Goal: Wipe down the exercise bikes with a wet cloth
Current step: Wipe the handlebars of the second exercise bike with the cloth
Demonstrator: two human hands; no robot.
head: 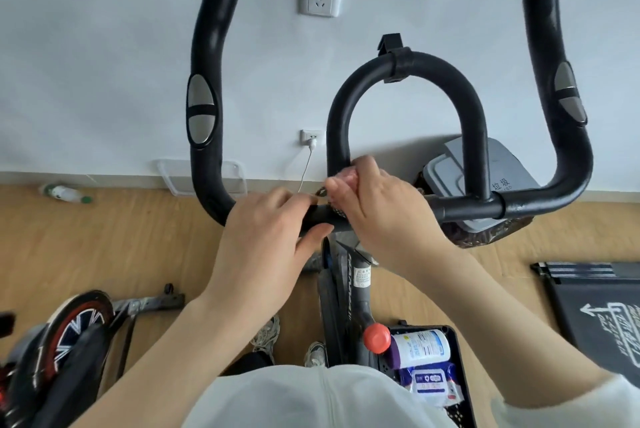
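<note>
step: you're wiping the handlebar of the exercise bike [349, 292], working the middle joint; by my read the task is early, with most of the bar not reached yet.
next move: slide the cloth along the crossbar [467, 209] or up the loop grip [405, 64]. Keep your fingers wrapped so the cloth follows the round tube, and keep the other hand bracing.
wipe basket [453, 344]: nearest you, below the crossbar and right of the bike post. Wipe packs sit inside, untouched.
left hand [270, 223]: fingers curled over the crossbar left of centre, thumb tucked under. A firm grip that steadies the bar; no cloth in it.
right hand [381, 209]: just right of the left hand, on the crossbar where the loop grip starts. Fingers bunched tight, pinching the cloth against the tube.
cloth [346, 178]: pinkish and small, mostly hidden under your right fingers, at the foot of the loop grip just above the crossbar. Can't tell whether it's wet.
side grips: rise past both ends of the crossbar, neither one touched.
bin [498, 164]: grey lid, behind the crossbar by the wall.
</note>
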